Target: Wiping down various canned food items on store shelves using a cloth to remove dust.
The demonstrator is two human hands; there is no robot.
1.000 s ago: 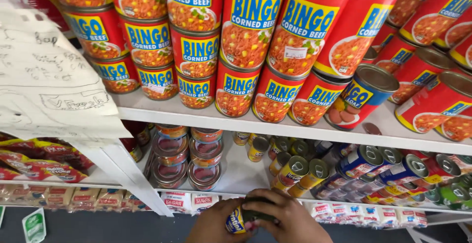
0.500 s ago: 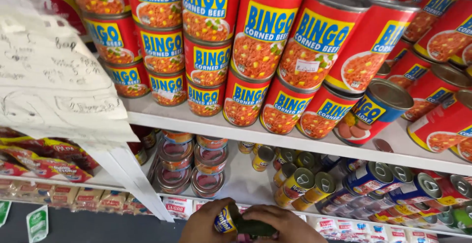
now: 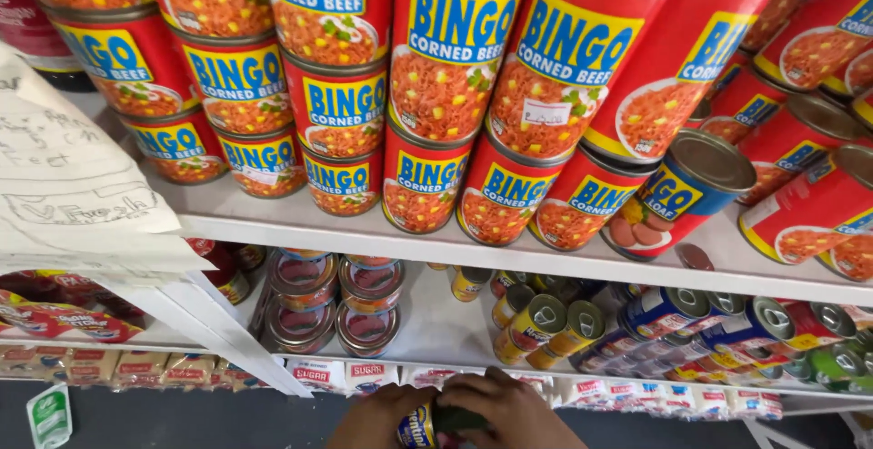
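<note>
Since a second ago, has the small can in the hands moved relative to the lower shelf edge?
Cannot tell. The small can sits between the left hand and right hand, just below the lower shelf edge, as before; the camera itself shifted.

Bright, even light from above. The red cans (image 3: 455, 76) show soft glare on their lids. The lower shelf (image 3: 427, 322) lies in shadow. Frame edges bend slightly.

Left hand (image 3: 377, 420): bare, no glove, no ring or watch showing | right hand (image 3: 514, 411): bare, knuckles and fingers uncovered, no jewellery seen | sleeves: none showing near either hand | wrists: cut off by the frame's lower edge
</note>
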